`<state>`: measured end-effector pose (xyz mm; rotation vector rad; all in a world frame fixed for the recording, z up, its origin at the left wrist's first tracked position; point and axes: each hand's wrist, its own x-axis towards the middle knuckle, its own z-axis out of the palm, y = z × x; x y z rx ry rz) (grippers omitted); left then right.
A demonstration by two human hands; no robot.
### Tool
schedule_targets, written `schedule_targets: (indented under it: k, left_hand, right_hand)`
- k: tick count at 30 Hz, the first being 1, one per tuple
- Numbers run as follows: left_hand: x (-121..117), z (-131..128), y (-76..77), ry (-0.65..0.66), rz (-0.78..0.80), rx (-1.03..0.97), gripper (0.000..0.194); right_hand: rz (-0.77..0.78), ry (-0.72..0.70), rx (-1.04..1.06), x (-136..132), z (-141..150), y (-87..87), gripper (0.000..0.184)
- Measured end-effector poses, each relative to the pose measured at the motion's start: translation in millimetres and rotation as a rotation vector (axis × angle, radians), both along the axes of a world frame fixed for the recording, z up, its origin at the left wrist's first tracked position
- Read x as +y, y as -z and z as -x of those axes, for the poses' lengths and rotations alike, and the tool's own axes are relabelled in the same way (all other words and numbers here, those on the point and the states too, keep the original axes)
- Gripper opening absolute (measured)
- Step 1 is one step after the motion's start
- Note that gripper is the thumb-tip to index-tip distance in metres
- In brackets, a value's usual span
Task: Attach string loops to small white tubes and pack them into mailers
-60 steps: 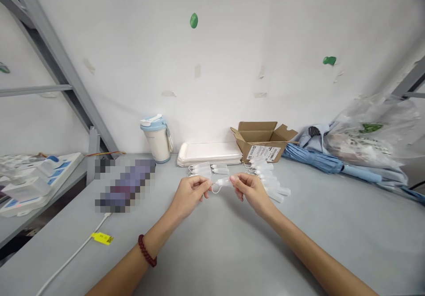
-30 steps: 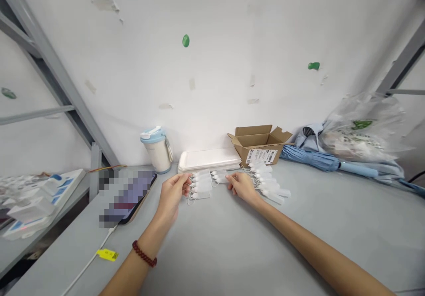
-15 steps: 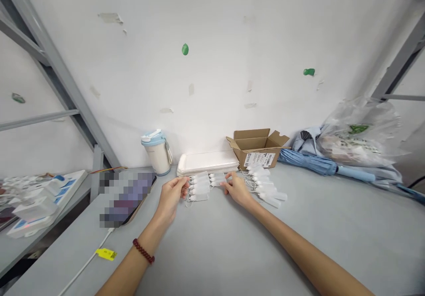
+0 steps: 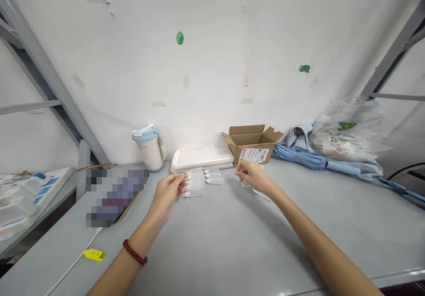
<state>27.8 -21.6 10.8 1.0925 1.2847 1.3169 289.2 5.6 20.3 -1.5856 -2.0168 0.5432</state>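
Small translucent white tags (image 4: 195,184), each with a white knob-like end and a cord loop, lie in a column on the grey table. A shorter column of similar tags (image 4: 214,178) sits just to their right. My left hand (image 4: 169,187) is closed at the looped ends of the first column; what its fingertips hold is hidden. My right hand (image 4: 254,176) is over the loose tags (image 4: 262,195) at the right, mostly covering them. Its fingers are curled together, and a white cord shows below the fingertips. I cannot make out what is between them.
Behind the tags are a stack of flat white packets (image 4: 202,157) and an open cardboard box (image 4: 254,147). A tumbler (image 4: 149,149) and a blurred-out phone (image 4: 121,196) with a cable stand left. A folded blue umbrella (image 4: 299,156) and plastic bag (image 4: 345,132) lie right.
My right hand has moved right, from the shorter column to the loose tags, and now covers most of them. My left hand stays at the first column. The whole view has shifted slightly.
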Motion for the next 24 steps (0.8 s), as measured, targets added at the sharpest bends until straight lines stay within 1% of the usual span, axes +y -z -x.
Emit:
schedule_targets:
  k: [4,8,10,13,17,22,24]
  left_hand:
    - [-5.5,-5.6,-3.0,0.041,-0.001,0.052,0.027]
    - [-10.6,-8.9,-3.7,0.079,0.007,0.087,0.025]
    - [-12.1,-9.5,-3.6,0.096,0.003,0.103,0.024]
    - [-13.0,-9.9,-4.0,0.101,-0.004,0.112,0.023]
    - [-12.4,-9.8,-5.2,0.079,0.010,0.101,0.025]
    - [-12.1,-10.3,-5.6,0.075,0.012,0.097,0.026]
    - [-12.0,-10.9,-4.8,0.081,0.009,0.096,0.025]
  right_hand:
    - [0.049,0.021,-0.171,-5.8,-31.7,-21.8,0.009]
    - [0.112,0.097,-0.318,-13.0,-48.9,-30.5,0.005]
    - [0.138,0.119,-0.377,-15.0,-52.9,-30.7,0.005]
    - [0.178,0.099,-0.422,-15.1,-56.3,-28.6,0.012]
    - [0.222,0.048,-0.433,-12.7,-57.3,-24.2,0.019]
    - [0.252,0.033,-0.447,-9.7,-52.4,-16.2,0.030]
    - [0.237,0.027,-0.439,-9.2,-52.1,-15.5,0.029]
